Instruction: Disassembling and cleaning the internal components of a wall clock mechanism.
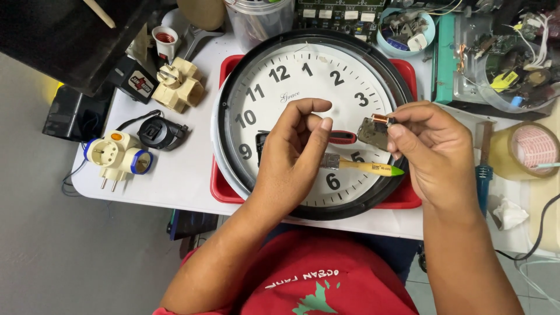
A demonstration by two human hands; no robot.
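A round wall clock [274, 81] with a black rim and white face lies flat on a red tray [402, 198]. Above its face, my left hand [291, 157] is closed on a small paintbrush [367, 168] with a yellow handle and green tip; the handle points right. My right hand [434, 149] pinches a small clock movement part [373, 129] with a copper coil on top, held over the dial's right side. A red-handled tool [343, 137] lies on the face between my hands.
On the white table's left are cream plug adapters [119, 156], a cream multi-socket [178, 84] and a black charger [160, 133]. A blue-handled tool [483, 175] and tape roll [534, 149] sit right. A circuit board, containers and wire clutter line the back.
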